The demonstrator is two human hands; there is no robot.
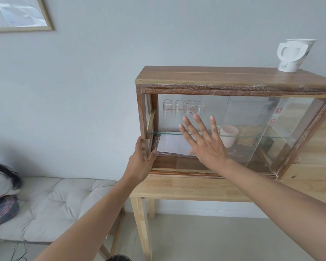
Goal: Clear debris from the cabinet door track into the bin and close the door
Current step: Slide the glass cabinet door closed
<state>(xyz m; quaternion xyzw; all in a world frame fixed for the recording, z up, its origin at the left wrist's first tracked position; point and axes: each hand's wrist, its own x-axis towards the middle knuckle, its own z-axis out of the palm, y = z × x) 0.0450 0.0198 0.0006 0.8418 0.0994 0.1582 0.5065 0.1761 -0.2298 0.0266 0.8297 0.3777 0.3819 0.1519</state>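
Note:
A wooden cabinet [233, 77] with sliding glass doors stands on a light wooden table [186, 189]. My right hand [203, 142] lies flat with spread fingers against the left glass door [211, 113]. My left hand [140, 164] grips the cabinet's lower left corner post, thumb on the front and fingers around the side. The bottom door track [186, 171] runs along the front edge below my right hand; I see no debris in it. Only a dark rim of what may be the bin [119, 258] shows at the bottom edge.
Inside the cabinet are several glass beakers [184, 108], a pink cup [229, 135] and a white paper sheet. A paper cup [294, 53] stands on top. A cushioned bench [51, 204] with a seated person [0, 185] is to the left.

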